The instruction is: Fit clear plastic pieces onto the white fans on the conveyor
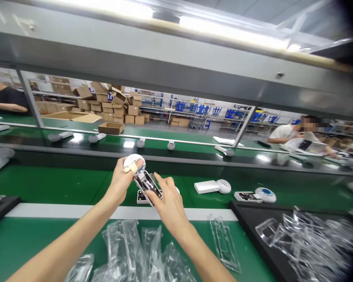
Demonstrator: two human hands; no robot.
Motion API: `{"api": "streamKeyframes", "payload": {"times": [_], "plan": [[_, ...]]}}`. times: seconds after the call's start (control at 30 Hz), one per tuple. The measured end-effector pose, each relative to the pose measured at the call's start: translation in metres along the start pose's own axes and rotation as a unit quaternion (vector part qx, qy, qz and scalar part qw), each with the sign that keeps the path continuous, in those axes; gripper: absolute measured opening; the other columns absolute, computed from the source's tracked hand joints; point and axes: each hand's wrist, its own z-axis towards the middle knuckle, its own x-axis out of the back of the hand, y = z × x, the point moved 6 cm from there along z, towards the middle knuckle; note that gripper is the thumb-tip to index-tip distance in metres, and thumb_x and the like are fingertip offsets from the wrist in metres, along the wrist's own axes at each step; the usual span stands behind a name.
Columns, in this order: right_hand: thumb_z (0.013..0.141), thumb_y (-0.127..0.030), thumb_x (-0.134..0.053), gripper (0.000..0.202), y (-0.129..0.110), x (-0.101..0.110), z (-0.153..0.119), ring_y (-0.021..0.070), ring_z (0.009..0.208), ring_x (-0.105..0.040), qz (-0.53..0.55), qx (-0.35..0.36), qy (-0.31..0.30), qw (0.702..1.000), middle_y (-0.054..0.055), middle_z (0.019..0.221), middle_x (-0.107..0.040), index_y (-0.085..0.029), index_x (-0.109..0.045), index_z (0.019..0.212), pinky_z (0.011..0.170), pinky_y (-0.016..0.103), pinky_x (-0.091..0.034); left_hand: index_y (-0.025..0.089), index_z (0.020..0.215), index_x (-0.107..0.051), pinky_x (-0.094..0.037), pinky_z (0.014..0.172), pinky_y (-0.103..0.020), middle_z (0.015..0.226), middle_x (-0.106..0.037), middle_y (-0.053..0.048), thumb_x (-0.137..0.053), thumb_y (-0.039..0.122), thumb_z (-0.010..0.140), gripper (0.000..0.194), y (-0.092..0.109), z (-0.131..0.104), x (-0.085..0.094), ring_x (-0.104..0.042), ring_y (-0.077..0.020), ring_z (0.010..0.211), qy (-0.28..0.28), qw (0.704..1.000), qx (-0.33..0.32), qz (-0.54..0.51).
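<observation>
My left hand [120, 181] is closed around the round head of a white round-headed device [134, 159], its thumb wearing a pale wrap. The device tilts down to the right, and its open handle shows dark inner parts. My right hand [171, 201] grips the lower handle between thumb and fingers. A bit of clear plastic [152, 178] shows near its index finger; whether it is attached to the device I cannot tell. Just behind lies another open device [141, 197], partly hidden by my right hand.
Clear bagged plastic parts [125, 244] lie in front, with a loose clear frame [223, 243] to their right. A black tray [247, 227] holds many clear pieces. A closed white device [206, 187] and an open one [248, 196] rest on the green belt [61, 182]. Co-workers sit beyond.
</observation>
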Motion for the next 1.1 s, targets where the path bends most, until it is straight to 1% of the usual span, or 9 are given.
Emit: {"api": "streamKeyframes", "payload": {"times": [0.2, 0.3, 0.47, 0.67, 0.77, 0.83, 0.93, 1.0, 1.1], "plan": [[0.093, -0.043, -0.045, 0.052, -0.023, -0.026, -0.006, 0.0261, 0.09, -0.056, -0.077, 0.08, 0.071, 0.991, 0.009, 0.097, -0.052, -0.026, -0.044, 0.141, 0.07, 0.041, -0.053, 0.014, 0.102, -0.056, -0.048, 0.06, -0.029, 0.094, -0.064, -0.008, -0.075, 0.06, 0.057, 0.067, -0.003, -0.003, 0.012, -0.061, -0.0186, 0.075, -0.022, 0.998, 0.053, -0.01], [0.095, -0.041, -0.041, 0.052, -0.021, -0.036, -0.011, 0.0303, 0.098, -0.053, -0.12, 0.093, 0.09, 0.984, 0.014, 0.107, -0.054, -0.026, -0.039, 0.144, 0.077, 0.048, -0.051, 0.014, 0.103, -0.054, -0.049, 0.059, -0.029, 0.096, -0.064, -0.009, -0.077, 0.058, 0.056, 0.068, -0.005, -0.002, 0.018, -0.061, -0.0181, 0.074, -0.001, 0.998, 0.057, -0.014], [0.096, -0.037, -0.04, 0.056, -0.018, -0.049, -0.014, 0.0318, 0.097, -0.057, -0.161, 0.07, 0.029, 0.984, 0.015, 0.11, -0.061, -0.024, -0.03, 0.149, 0.082, 0.05, -0.048, 0.014, 0.104, -0.053, -0.048, 0.058, -0.026, 0.097, -0.062, -0.008, -0.08, 0.053, 0.054, 0.069, -0.011, -0.005, 0.017, -0.06, -0.016, 0.074, 0.03, 0.999, 0.042, -0.01], [0.097, -0.034, -0.042, 0.058, -0.018, -0.043, -0.005, 0.0287, 0.093, -0.062, -0.172, 0.039, -0.048, 0.983, 0.012, 0.104, -0.062, -0.024, -0.024, 0.151, 0.074, 0.04, -0.051, 0.015, 0.105, -0.05, -0.047, 0.061, -0.027, 0.098, -0.06, -0.006, -0.081, 0.051, 0.054, 0.069, -0.005, -0.006, 0.012, -0.058, -0.0149, 0.074, 0.04, 0.999, -0.003, -0.024], [0.098, -0.034, -0.04, 0.059, -0.012, -0.036, -0.004, 0.0255, 0.091, -0.061, -0.136, 0.044, -0.044, 0.989, 0.01, 0.101, -0.06, -0.024, -0.019, 0.152, 0.075, 0.037, -0.051, 0.017, 0.106, -0.052, -0.049, 0.068, -0.028, 0.101, -0.061, -0.006, -0.08, 0.049, 0.057, 0.065, -0.003, -0.011, 0.011, -0.059, -0.016, 0.081, 0.01, 0.998, -0.016, -0.058], [0.097, -0.034, -0.041, 0.058, -0.014, -0.029, -0.006, 0.0249, 0.093, -0.059, -0.133, 0.068, -0.013, 0.989, 0.01, 0.1, -0.058, -0.024, -0.022, 0.152, 0.081, 0.039, -0.049, 0.016, 0.103, -0.055, -0.049, 0.073, -0.028, 0.102, -0.062, -0.007, -0.08, 0.048, 0.059, 0.06, -0.008, -0.016, 0.006, -0.059, -0.017, 0.086, -0.054, 0.995, 0.004, -0.089], [0.095, -0.036, -0.045, 0.055, -0.022, -0.021, -0.009, 0.0265, 0.097, -0.056, -0.131, 0.124, 0.005, 0.984, 0.011, 0.103, -0.058, -0.028, -0.033, 0.148, 0.086, 0.042, -0.047, 0.014, 0.099, -0.062, -0.05, 0.069, -0.029, 0.098, -0.065, -0.01, -0.08, 0.053, 0.056, 0.061, -0.025, -0.027, -0.004, -0.061, -0.0205, 0.085, -0.147, 0.981, 0.098, -0.086], [0.094, -0.037, -0.046, 0.049, -0.025, -0.016, -0.009, 0.0257, 0.097, -0.056, -0.09, 0.133, 0.013, 0.987, 0.01, 0.103, -0.058, -0.029, -0.042, 0.143, 0.087, 0.041, -0.046, 0.014, 0.098, -0.064, -0.05, 0.064, -0.029, 0.096, -0.066, -0.01, -0.08, 0.056, 0.054, 0.063, -0.03, -0.033, -0.005, -0.061, -0.0227, 0.086, -0.145, 0.978, 0.13, -0.069], [0.096, -0.036, -0.036, 0.039, -0.011, -0.005, -0.001, 0.0204, 0.09, -0.059, 0.071, 0.028, 0.09, 0.993, 0.007, 0.096, -0.061, -0.022, -0.06, 0.123, 0.084, 0.034, -0.046, 0.016, 0.096, -0.067, -0.049, 0.061, -0.025, 0.1, -0.066, -0.009, -0.08, 0.053, 0.053, 0.058, -0.023, -0.039, -0.005, -0.061, -0.0227, 0.089, -0.079, 0.991, 0.092, -0.058]]}}
